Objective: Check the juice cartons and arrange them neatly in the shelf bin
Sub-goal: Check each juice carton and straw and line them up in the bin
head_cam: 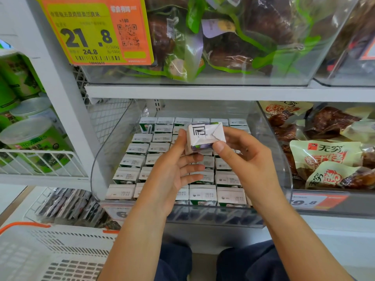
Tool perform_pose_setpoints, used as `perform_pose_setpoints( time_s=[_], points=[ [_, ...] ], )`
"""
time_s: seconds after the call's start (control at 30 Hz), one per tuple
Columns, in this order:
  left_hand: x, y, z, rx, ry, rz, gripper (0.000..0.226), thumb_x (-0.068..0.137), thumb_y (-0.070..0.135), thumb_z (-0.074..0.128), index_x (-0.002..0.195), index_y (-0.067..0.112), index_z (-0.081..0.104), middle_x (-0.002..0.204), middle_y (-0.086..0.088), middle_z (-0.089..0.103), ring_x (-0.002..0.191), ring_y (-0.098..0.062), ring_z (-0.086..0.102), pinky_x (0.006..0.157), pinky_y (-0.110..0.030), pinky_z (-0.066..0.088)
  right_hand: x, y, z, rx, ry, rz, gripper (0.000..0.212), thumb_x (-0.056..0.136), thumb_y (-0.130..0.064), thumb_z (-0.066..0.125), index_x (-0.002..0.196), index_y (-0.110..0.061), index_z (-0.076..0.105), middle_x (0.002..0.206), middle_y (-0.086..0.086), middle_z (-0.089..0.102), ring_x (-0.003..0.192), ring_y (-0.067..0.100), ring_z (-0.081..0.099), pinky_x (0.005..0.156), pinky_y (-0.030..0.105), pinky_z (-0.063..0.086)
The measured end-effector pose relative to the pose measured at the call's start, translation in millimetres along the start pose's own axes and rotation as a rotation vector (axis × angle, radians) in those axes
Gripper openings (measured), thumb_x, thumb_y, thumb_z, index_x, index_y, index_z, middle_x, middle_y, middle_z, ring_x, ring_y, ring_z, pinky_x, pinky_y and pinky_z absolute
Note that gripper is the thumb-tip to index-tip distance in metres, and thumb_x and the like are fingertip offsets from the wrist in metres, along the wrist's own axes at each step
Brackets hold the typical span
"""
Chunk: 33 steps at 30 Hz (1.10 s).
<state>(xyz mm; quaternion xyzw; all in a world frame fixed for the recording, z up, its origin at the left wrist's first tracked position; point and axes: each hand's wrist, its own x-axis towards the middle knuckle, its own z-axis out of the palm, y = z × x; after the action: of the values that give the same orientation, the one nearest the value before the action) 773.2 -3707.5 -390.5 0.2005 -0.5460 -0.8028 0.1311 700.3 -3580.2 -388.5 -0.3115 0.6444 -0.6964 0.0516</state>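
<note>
Dark trousered knees (223,264) sit lowest in view, just below the bin (97,171), with a white perforated plastic basket (50,252) with orange handles to the bin's lower left, cut off by the frame edge. Both forearms reach up over the bin's front rim. The left hand (174,171) pinches a small carton (205,136) with thumb on its left side and fingers curled beneath; the right hand (245,157) grips its right side, thumb on the near corner. The carton is held above the bin's middle, its folded white base turned to the camera, a purple print just showing below. The bin is clear curved plastic; inside, boxy cartons (132,161) stand in tight rows, tops upward, several hidden behind the hands. Their print is too small to read. Right of the bin lie glossy snack packs (324,157), probably meat.
</note>
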Motion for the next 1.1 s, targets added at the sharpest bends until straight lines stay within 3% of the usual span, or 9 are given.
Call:
perform_pose_setpoints(
  time_s=[0.2, 0.3, 0.43, 0.57, 0.7, 0.8, 0.97, 1.1],
  points=[
    [1, -1, -2, -0.034, -0.028, -0.006, 0.042, 0.08, 0.056, 0.054, 0.097, 0.022, 0.073, 0.081, 0.0, 0.073, 0.067, -0.01, 0.068, 0.056, -0.023, 0.054, 0, 1, 1, 0.051, -0.015, 0.027, 0.034, 0.08, -0.039, 0.067, 0.11, -0.026, 0.066, 0.1, -0.005, 0.071, 0.095, 0.005, 0.064, 0.078, 0.016, 0.05],
    [2, 0, -5, -0.044, -0.027, 0.05, 0.044, 0.074, 0.047, 0.062, 0.108, 0.02, 0.068, 0.09, 0.002, 0.074, 0.073, -0.009, 0.069, 0.059, -0.022, 0.054, 2, 3, -1, 0.1, -0.013, 0.097, 0.034, 0.082, -0.04, 0.057, 0.111, -0.026, 0.067, 0.103, -0.01, 0.072, 0.096, 0.005, 0.065, 0.078, 0.018, 0.051],
    [3, -6, -6, 0.066, 0.071, 0.176, 0.023, 0.081, 0.03, 0.068, 0.103, 0.025, 0.07, 0.087, 0.007, 0.068, 0.078, -0.007, 0.064, 0.063, -0.021, 0.054, 7, 4, -8, 0.193, 0.046, 0.241, 0.026, 0.078, -0.05, 0.054, 0.085, -0.034, 0.074, 0.088, -0.008, 0.073, 0.082, 0.008, 0.068, 0.07, 0.02, 0.055],
    [3, -9, 1, 0.063, 0.086, 0.215, 0.043, 0.073, 0.039, 0.067, 0.105, 0.011, 0.062, 0.1, 0.002, 0.074, 0.096, -0.01, 0.069, 0.08, -0.024, 0.057, 7, 3, -10, 0.231, 0.045, 0.303, 0.03, 0.074, -0.056, 0.055, 0.071, -0.033, 0.073, 0.084, -0.004, 0.074, 0.082, 0.009, 0.069, 0.066, 0.019, 0.055],
    [4, -7, 1, -0.001, 0.11, 0.195, 0.047, 0.073, 0.038, 0.066, 0.112, 0.012, 0.06, 0.091, 0.0, 0.076, 0.085, -0.009, 0.071, 0.077, -0.025, 0.059, 7, 7, -8, 0.213, 0.052, 0.337, 0.042, 0.071, -0.061, 0.055, 0.082, -0.024, 0.07, 0.088, 0.001, 0.074, 0.085, 0.013, 0.07, 0.066, 0.02, 0.055],
    [5, -7, -2, 0.011, 0.102, 0.182, 0.041, 0.08, 0.038, 0.064, 0.114, 0.016, 0.064, 0.095, -0.003, 0.075, 0.091, -0.015, 0.067, 0.077, -0.026, 0.058, 7, 8, -6, 0.207, 0.052, 0.357, 0.044, 0.072, -0.059, 0.055, 0.088, -0.02, 0.068, 0.089, 0.002, 0.073, 0.084, 0.014, 0.07, 0.067, 0.021, 0.055],
    [5, -7, -8, 0.014, 0.051, 0.172, 0.037, 0.091, 0.031, 0.059, 0.128, 0.032, 0.058, 0.105, 0.003, 0.071, 0.097, -0.014, 0.066, 0.077, -0.025, 0.058, 6, 7, -6, 0.263, -0.014, 0.32, 0.031, 0.078, -0.042, 0.059, 0.098, -0.02, 0.068, 0.091, -0.002, 0.073, 0.085, 0.012, 0.069, 0.068, 0.02, 0.054],
    [5, -2, -11, -0.153, 0.016, 0.098, 0.042, 0.085, 0.029, 0.062, 0.127, 0.023, 0.059, 0.112, -0.005, 0.07, 0.096, -0.019, 0.07, 0.077, -0.026, 0.057, 6, 8, -8, 0.283, -0.062, 0.302, 0.037, 0.079, -0.031, 0.062, 0.114, -0.019, 0.065, 0.099, -0.002, 0.072, 0.092, 0.014, 0.069, 0.072, 0.022, 0.054]
  ],
)
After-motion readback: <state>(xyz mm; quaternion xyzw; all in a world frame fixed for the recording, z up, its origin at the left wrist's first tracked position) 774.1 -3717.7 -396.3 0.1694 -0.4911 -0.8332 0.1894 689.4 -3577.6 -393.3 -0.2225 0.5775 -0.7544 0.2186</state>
